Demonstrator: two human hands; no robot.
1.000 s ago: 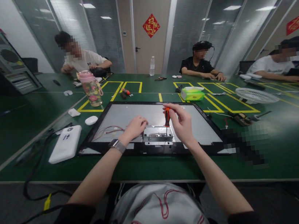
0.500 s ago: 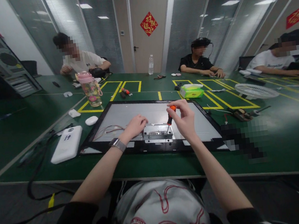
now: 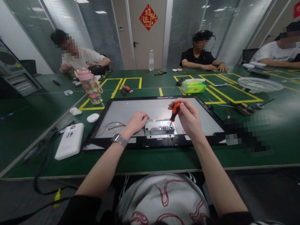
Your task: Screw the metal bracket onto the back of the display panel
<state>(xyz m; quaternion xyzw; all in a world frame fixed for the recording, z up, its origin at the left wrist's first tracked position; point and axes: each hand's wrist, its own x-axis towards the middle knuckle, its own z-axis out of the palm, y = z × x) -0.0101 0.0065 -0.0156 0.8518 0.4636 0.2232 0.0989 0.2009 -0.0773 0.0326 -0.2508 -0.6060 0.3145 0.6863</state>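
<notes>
A black-framed monitor panel (image 3: 127, 110) lies face down on the green table, its grey metal back up. A small metal bracket (image 3: 159, 128) sits near its front edge. My right hand (image 3: 187, 116) is closed around an orange-and-black screwdriver (image 3: 174, 111), whose tip rests on the bracket's right part. My left hand (image 3: 137, 121), with a watch on the wrist, has its fingers curled and rests on the panel at the bracket's left end. Thin coloured wires (image 3: 107, 127) run across the panel to the left.
A white power bank (image 3: 70, 140) and a white mouse (image 3: 92, 117) lie left of the panel, a pink-lidded bottle (image 3: 90, 85) behind them. A green tissue pack (image 3: 193, 85) and a white fan (image 3: 259, 84) are at right. Three people sit across the table.
The screwdriver has tilted from nearly upright to leaning right, handle now above my right fingers. The view has shifted slightly; my left hand stays on the bracket.
</notes>
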